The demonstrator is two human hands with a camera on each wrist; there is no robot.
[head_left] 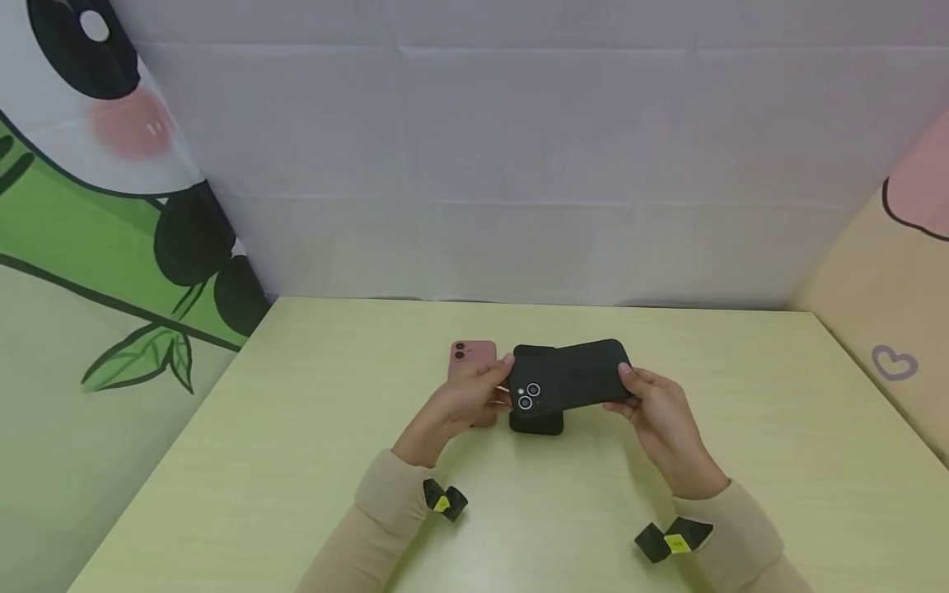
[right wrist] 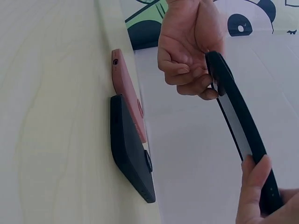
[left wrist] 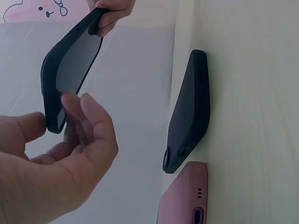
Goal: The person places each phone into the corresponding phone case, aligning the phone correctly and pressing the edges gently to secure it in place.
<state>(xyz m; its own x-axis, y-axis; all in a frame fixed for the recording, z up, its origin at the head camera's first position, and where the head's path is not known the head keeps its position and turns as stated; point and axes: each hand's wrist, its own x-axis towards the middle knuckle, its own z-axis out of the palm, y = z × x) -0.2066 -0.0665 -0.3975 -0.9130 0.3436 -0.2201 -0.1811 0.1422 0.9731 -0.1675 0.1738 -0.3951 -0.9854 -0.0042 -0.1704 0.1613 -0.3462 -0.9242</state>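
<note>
Both hands hold a black phone sideways above the table, its two-lens camera side facing up. My left hand pinches the camera end between thumb and fingers. At the opposite end, my right hand grips the edge with its thumb on top. The underside of the phone looks grey and smooth in the left wrist view. A second black phone lies on the table below, partly hidden by the held one. Left of it lies a pink phone, camera side up, partly covered by my left hand.
The pale yellow table reaches back to a whitish sheet-like wall. A panel with a cartoon panda stands on the left, and a beige panel with a heart on the right.
</note>
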